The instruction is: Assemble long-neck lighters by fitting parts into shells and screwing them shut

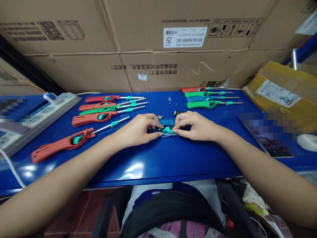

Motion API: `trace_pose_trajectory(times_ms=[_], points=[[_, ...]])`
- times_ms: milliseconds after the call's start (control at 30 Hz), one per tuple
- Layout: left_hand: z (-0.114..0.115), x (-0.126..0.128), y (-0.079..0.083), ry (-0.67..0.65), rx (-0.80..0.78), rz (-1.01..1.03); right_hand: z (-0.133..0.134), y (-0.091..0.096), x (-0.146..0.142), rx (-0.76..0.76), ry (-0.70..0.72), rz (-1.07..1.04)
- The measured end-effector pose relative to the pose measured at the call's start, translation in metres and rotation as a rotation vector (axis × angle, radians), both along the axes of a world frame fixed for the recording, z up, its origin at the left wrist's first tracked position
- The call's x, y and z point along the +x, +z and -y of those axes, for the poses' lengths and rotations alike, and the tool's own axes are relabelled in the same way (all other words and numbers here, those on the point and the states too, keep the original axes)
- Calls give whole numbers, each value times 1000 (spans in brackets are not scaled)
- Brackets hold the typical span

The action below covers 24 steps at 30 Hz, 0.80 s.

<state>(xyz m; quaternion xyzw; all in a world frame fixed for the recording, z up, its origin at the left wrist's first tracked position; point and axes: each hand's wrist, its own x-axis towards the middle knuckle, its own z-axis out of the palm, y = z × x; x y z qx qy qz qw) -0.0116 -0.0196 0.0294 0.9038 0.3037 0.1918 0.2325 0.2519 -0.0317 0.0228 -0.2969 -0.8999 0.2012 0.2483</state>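
Head cam here, and it all comes down to the gap between the two hands. The little green trigger piece point(168, 130) sits right there on the blue table point(158, 165), with the blue lighter shell point(167, 122) just past it on the far side. Shell's long axis runs side to side, roughly fingertip to fingertip. Neither hand is really nearer, though the right hand point(192, 126) looks like it's got the piece's right end in a thumb-and-finger pinch. The left hand point(146, 129) is mostly curled, thumb and finger nearly together around a small dark part by the other end; can't tell if it's actually gripped. Pose-wise, both forearms slant in from the lower corners, wrists low, backs of the hands up, fingertips pointing at each other.
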Motion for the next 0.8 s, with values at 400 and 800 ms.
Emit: trace_pose_trajectory(times_ms=[400,800], points=[[3,4,-1,14,20,-2,2,0,2,79,4,148],[4,5,-8,-130,216,-26,-2,-4,1,-126,-106,2]])
